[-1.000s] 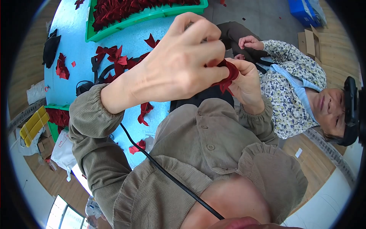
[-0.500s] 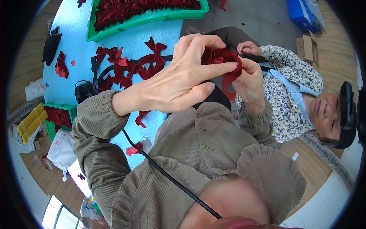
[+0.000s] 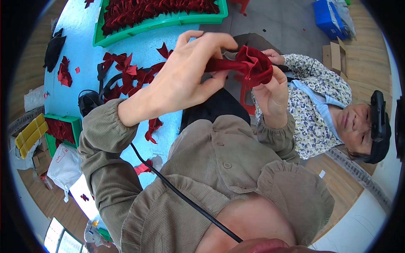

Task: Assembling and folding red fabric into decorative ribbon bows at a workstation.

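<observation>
A dark red velvet ribbon [image 3: 256, 63] is held up in front of my chest, its right end bunched into a ruffled, flower-like shape. My right hand [image 3: 272, 95] pinches that bunched part from below with thumb and fingertips. From it a flat length of ribbon runs left into my left hand [image 3: 183, 69], which grips it between thumb and fingers; the exact contact is partly hidden behind the fingers. Below and left of my left hand, several finished red velvet bows [image 3: 126, 78] lie scattered on the blue table [image 3: 78, 29].
A green tray [image 3: 168, 22] full of red bows stands at the table's far side. A smaller green crate [image 3: 78, 126] sits at the left beside a white plastic bag [image 3: 65, 166]. A black cable [image 3: 185, 198] crosses my front. A co-worker [image 3: 320, 105] sits close on the right.
The bunched ribbon has turned and come out from behind my fingers, showing its ruffles. My left hand has moved left and down, drawing a straight length of ribbon away from my right hand.
</observation>
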Available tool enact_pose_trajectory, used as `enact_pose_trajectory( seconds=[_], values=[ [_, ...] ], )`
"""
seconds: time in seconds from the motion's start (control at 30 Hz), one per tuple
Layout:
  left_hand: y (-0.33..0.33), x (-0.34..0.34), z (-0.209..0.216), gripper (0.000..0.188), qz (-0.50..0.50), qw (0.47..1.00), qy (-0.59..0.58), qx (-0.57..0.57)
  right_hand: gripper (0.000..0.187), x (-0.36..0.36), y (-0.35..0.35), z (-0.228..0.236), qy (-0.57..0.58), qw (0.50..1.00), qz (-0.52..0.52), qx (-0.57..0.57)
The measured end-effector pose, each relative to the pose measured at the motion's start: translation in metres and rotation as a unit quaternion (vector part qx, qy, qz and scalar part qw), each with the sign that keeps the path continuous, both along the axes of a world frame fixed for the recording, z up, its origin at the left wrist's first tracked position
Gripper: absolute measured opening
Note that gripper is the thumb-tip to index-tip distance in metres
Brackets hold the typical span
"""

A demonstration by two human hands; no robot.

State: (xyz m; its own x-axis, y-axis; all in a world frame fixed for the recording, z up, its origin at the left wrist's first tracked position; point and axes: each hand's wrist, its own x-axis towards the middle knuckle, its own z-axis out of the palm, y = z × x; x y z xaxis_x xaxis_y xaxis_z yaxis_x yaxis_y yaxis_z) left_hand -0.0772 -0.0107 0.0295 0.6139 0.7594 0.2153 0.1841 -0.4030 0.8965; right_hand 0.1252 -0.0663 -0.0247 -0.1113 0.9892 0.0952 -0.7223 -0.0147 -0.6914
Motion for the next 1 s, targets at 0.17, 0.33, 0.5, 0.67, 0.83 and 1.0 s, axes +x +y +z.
enact_pose_trajectory(
  seconds=[0.17,0.33,0.5,0.67,0.83,1.0],
  values=[
    [-0.014,-0.008,0.017,0.017,-0.098,0.948,0.108,0.284,0.028,-0.005,-0.007,-0.005,-0.017,0.996,-0.087,-0.017],
    [-0.002,-0.015,0.022,0.019,-0.111,0.962,0.098,0.231,0.029,0.001,-0.009,-0.014,-0.026,0.996,-0.072,0.035],
    [0.005,0.006,0.007,0.026,-0.029,0.976,-0.067,-0.207,0.031,-0.010,-0.013,-0.009,-0.071,0.992,-0.063,0.086],
    [-0.005,0.013,-0.007,0.028,-0.080,0.948,-0.123,-0.283,0.022,-0.009,-0.015,0.001,-0.078,0.993,-0.084,-0.026],
    [-0.003,0.016,-0.008,0.032,-0.085,0.987,-0.091,-0.097,0.022,-0.003,-0.010,-0.001,-0.052,0.998,-0.034,-0.028],
    [0.011,0.016,0.001,0.034,-0.151,0.986,0.028,0.059,0.022,-0.001,-0.006,0.008,-0.083,0.993,-0.051,-0.070]
  ],
)
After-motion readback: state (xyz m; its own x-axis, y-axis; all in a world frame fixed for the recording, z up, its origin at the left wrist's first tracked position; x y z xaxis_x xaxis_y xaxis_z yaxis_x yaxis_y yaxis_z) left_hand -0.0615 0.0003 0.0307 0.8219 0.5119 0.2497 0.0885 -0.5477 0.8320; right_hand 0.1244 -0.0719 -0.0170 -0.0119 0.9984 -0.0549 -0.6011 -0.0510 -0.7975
